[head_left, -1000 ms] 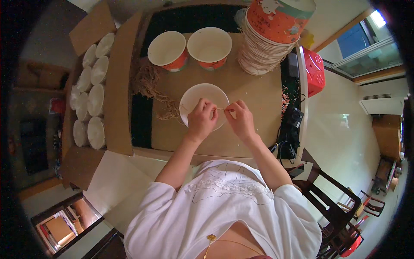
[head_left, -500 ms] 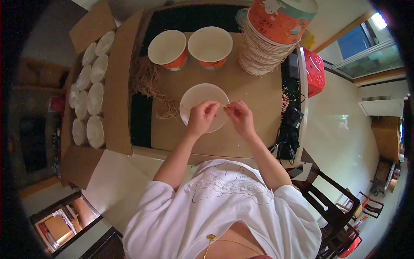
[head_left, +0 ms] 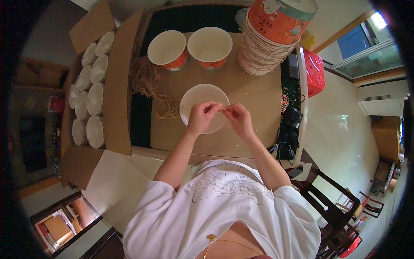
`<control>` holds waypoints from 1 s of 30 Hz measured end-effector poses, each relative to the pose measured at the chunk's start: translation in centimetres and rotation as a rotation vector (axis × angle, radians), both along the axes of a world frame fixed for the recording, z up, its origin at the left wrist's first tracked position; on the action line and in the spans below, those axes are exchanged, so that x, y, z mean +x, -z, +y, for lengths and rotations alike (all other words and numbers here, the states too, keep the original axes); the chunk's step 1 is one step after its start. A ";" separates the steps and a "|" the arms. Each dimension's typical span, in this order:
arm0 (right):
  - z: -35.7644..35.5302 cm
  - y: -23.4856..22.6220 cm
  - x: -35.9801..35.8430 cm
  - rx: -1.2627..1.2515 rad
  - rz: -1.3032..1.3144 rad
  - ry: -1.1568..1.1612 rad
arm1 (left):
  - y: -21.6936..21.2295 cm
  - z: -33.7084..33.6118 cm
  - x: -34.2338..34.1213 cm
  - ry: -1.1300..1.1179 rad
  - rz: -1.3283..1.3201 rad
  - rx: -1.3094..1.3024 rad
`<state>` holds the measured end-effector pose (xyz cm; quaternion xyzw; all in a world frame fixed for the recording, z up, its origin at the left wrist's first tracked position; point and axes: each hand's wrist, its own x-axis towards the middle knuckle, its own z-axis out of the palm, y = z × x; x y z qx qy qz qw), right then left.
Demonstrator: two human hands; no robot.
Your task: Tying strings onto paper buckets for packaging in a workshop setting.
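While both hands sit over the white paper bowl (head_left: pixel 202 103) in the middle of the brown cardboard-covered table (head_left: pixel 254 99), the left hand (head_left: pixel 201 118) and right hand (head_left: pixel 238 119) are pinched narrow at the fingertips on a thin pale strand (head_left: pixel 223 109) stretched between them. It's too small to say what it's made of, looks like a bit of straw or string. The bowl is round, smooth and plain inside, right under the left hand's knuckles.

Just left of the bowl there's a scruffy tangle of tan raffia-like fibres (head_left: pixel 151 86), dry and stringy. Further back are two more paper bowls (head_left: pixel 189 47), white inside with orange printed outsides, standing side by side. Back right is a tall stack of the same orange bowls (head_left: pixel 271 34), ribbed rims all nested together. Off to the left, an open cardboard box (head_left: pixel 114 82) holds rows of round white lids or bowls (head_left: pixel 88 95) packed on edge.
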<state>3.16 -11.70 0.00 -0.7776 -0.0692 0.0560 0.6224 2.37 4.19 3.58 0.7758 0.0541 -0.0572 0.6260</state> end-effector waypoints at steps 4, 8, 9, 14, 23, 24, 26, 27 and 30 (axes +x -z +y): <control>0.0 -0.1 0.0 0.002 -0.001 -0.003 | 0.7 0.1 0.2 -0.027 0.015 -0.042; -0.1 -1.0 -0.1 -0.076 -0.025 -0.009 | 1.0 0.1 0.1 -0.090 -0.106 0.011; -0.1 -1.1 -0.1 -0.078 -0.023 -0.004 | 1.0 0.1 0.1 -0.089 -0.106 0.010; 0.3 -1.8 -0.1 -0.079 0.000 -0.002 | 1.1 0.1 0.1 -0.063 -0.113 -0.003; 0.4 -0.9 -0.1 0.023 0.051 0.026 | 0.9 0.2 0.0 0.080 -0.074 0.105; 0.5 -1.0 -0.1 0.033 0.054 0.020 | 1.1 0.4 0.0 0.078 -0.074 0.106; 0.4 -1.2 -0.1 0.031 0.062 0.030 | 1.0 0.7 0.0 0.026 -0.095 0.148; 0.4 -1.3 -0.2 0.031 0.068 0.039 | 0.9 0.8 0.1 0.026 -0.094 0.148; 0.2 -1.0 -0.2 0.023 0.063 0.045 | 0.6 1.0 0.2 0.010 -0.065 0.152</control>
